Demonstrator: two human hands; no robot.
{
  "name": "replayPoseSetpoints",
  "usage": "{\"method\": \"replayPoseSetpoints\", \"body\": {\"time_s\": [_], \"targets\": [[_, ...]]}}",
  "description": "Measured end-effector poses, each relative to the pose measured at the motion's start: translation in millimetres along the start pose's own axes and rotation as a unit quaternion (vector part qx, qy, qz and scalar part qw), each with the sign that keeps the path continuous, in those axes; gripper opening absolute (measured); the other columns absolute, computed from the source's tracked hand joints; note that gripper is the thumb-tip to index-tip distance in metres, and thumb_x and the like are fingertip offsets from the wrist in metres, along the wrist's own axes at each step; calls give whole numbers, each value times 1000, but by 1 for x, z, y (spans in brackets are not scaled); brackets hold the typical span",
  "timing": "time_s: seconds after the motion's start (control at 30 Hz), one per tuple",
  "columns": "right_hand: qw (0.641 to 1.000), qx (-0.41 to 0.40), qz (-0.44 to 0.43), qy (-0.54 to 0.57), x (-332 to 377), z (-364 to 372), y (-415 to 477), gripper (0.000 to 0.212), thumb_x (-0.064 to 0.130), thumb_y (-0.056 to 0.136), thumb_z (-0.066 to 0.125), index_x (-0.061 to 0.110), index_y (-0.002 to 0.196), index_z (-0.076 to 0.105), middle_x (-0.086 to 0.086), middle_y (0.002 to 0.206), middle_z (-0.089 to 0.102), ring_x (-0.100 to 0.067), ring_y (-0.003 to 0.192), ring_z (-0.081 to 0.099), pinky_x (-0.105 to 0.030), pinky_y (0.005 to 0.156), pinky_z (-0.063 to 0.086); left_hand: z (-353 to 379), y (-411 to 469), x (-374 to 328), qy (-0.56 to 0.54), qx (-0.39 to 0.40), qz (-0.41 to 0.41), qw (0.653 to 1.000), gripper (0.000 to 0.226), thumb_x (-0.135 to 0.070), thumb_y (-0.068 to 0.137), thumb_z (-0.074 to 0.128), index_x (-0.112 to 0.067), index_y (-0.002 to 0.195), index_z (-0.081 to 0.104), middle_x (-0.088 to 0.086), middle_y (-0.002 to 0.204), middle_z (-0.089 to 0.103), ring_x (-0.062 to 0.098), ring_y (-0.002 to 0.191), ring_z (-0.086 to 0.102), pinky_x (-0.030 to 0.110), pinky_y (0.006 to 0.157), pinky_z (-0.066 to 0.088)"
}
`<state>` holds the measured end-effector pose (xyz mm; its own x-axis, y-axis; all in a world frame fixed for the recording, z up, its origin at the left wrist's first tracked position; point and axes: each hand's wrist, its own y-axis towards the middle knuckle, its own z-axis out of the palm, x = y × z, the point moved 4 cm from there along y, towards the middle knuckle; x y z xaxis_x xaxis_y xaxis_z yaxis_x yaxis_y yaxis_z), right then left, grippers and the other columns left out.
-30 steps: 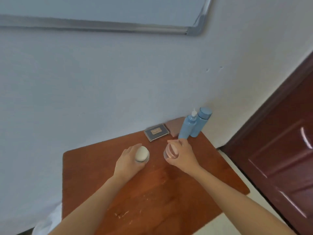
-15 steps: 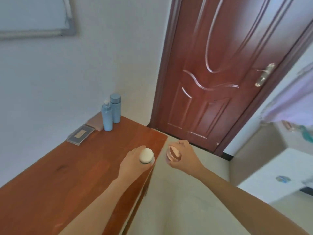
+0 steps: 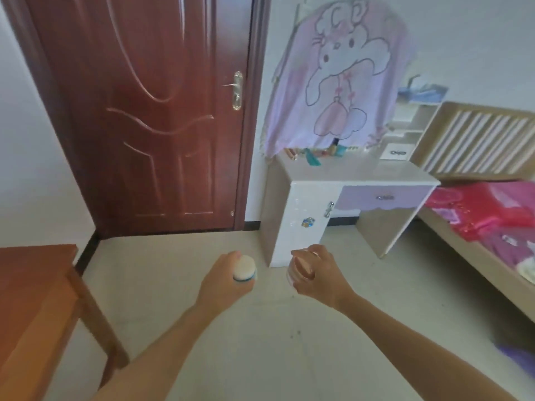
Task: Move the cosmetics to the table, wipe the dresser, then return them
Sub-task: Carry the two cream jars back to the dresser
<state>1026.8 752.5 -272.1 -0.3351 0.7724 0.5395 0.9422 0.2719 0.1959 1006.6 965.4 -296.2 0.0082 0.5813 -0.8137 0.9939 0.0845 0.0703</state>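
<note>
1. Since half a second ago the view has swung right. The blue bottles have left the frame, and only a corner of the wooden tabletop (image 3: 31, 273) remains at lower left. The white dresser (image 3: 362, 172) now stands ahead, beside the door (image 3: 144, 111). Both jars have stayed in the hands.
2. The left hand (image 3: 223, 280) grasps a white jar (image 3: 244, 267) with a blue band, fingers curled round its side. The right hand (image 3: 321, 280) is wrapped round a pink jar (image 3: 299, 269). Both jars are carried in the air over the floor, apart from each other and well short of the dresser.
3. Handling (judgement): the jars look small, stiff and probably light. Their smooth walls could slip, and a drop onto the hard floor might crack them. Hold them round the body, not by the lid alone, in case a lid is loose.
4. Hard to make out: the pink jar is mostly covered by fingers, so its material cannot be told. The small items (image 3: 312, 153) at the back of the dresser, under the hanging pink cloth (image 3: 335, 82), are too blurred to name. The frame cuts off most of the tabletop.
</note>
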Motion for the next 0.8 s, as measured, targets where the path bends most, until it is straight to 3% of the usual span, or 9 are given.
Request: {"method": "replayPoseSetpoints", "body": {"time_s": [0.07, 0.13, 0.27, 0.37, 0.47, 0.67, 0.8], "targets": [[999, -27, 14, -10, -38, -30, -17, 54, 9, 63, 72, 21, 114, 60, 16, 103, 38, -28, 105, 48, -45, 88, 47, 41, 6, -27, -2, 24, 26, 999, 68, -60, 51, 51, -22, 107, 53, -4, 103, 53, 17, 100, 54, 27, 81, 42], [997, -54, 53, -9, -69, -59, -39, 57, 9, 64, 71, 19, 119, 58, 5, 107, 36, -29, 108, 45, -44, 89, 47, 81, 7, -53, 0, 63, 42, 997, 59, -52, 57, 59, -22, 107, 52, -5, 105, 53, 16, 101, 53, 28, 81, 42], [986, -62, 142, -58, -126, -106, -89, 57, 16, 73, 68, 26, 126, 51, -4, 124, 36, -24, 115, 36, -26, 89, 38, 151, 11, -104, 9, 129, 84, 988, 60, -42, 64, 64, -19, 117, 48, -3, 109, 49, 18, 102, 52, 26, 80, 39], [974, -108, 189, -65, -159, -131, -119, 53, 18, 75, 70, 24, 125, 53, -8, 125, 39, -27, 114, 39, -32, 93, 42, 193, 16, -136, 13, 159, 114, 981, 51, -37, 68, 69, -21, 112, 50, -9, 101, 45, 15, 95, 50, 25, 77, 39], [961, -128, 233, -69, -185, -149, -132, 51, 21, 76, 69, 25, 125, 53, -7, 127, 39, -27, 113, 40, -31, 94, 42, 229, 26, -155, 9, 184, 130, 974, 44, -29, 71, 71, -23, 109, 50, -10, 99, 46, 17, 90, 54, 34, 76, 49], [956, -163, 223, -102, -231, -176, -103, 47, 18, 75, 71, 22, 120, 58, -10, 122, 45, -29, 107, 45, -28, 82, 41, 289, 81, -186, -4, 197, 159, 967, 43, -28, 70, 73, -22, 106, 51, -4, 101, 51, 17, 93, 54, 27, 74, 42], [957, -158, 225, -97, -274, -197, -47, 50, 20, 74, 70, 25, 121, 56, -7, 122, 41, -28, 110, 42, -36, 89, 47, 316, 141, -209, -25, 187, 170, 967, 43, -27, 71, 72, -22, 109, 51, -5, 101, 49, 16, 91, 52, 28, 77, 42]]}}
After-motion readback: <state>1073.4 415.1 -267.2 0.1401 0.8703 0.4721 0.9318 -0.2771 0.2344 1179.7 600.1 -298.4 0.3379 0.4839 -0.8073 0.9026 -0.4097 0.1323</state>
